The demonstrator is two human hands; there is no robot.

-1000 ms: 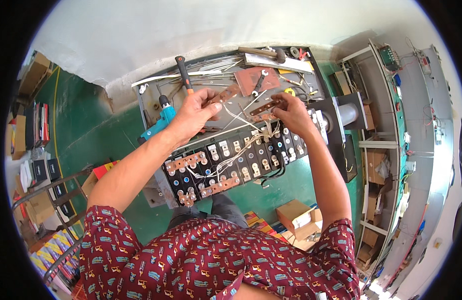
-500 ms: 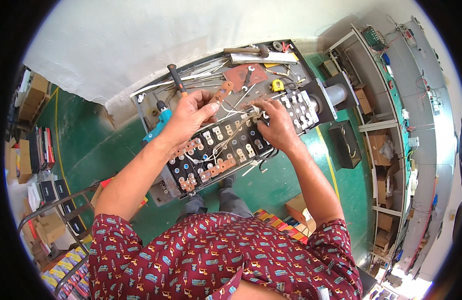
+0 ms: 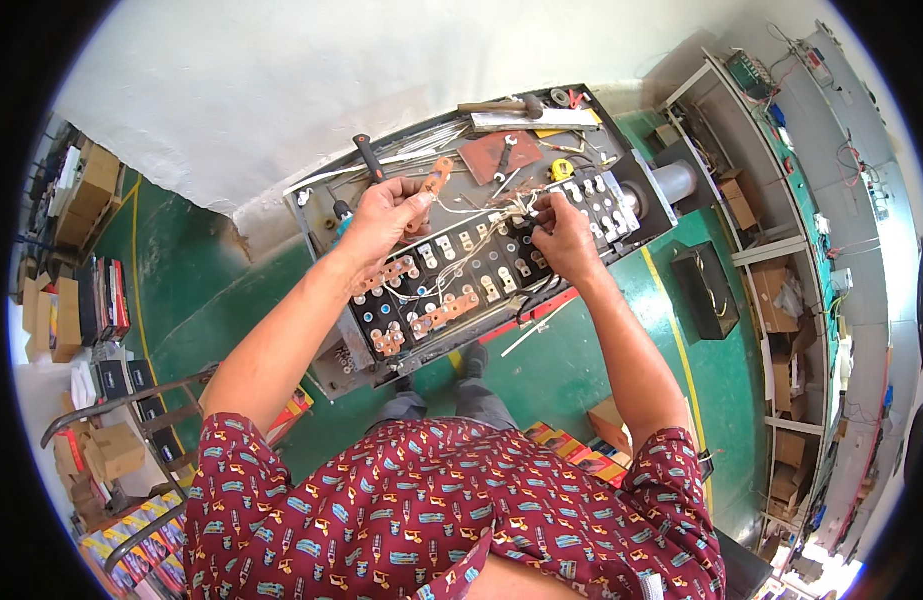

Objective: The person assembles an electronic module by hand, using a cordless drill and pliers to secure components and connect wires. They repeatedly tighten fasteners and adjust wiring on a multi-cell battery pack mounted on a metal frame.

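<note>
Left hand [image 3: 392, 212] pinches copper strip [image 3: 441, 175] near the black cells' [image 3: 434, 275] far edge; I'd keep it level, off the metal terminals [image 3: 445, 247]. Right hand [image 3: 569, 240]'s at bunched white wires [image 3: 522, 209]; can't tell its grip.

copper bar [image 3: 439, 176]: flat, holed, slanting up, pinched in left hand [image 3: 389, 212] | white wires [image 3: 473, 264]: loose, bunched at right hand [image 3: 567, 238], trailing over cell tops | battery pack [image 3: 497, 258]: black cells, pale terminals, copper strips [image 3: 448, 314] at left end
</note>
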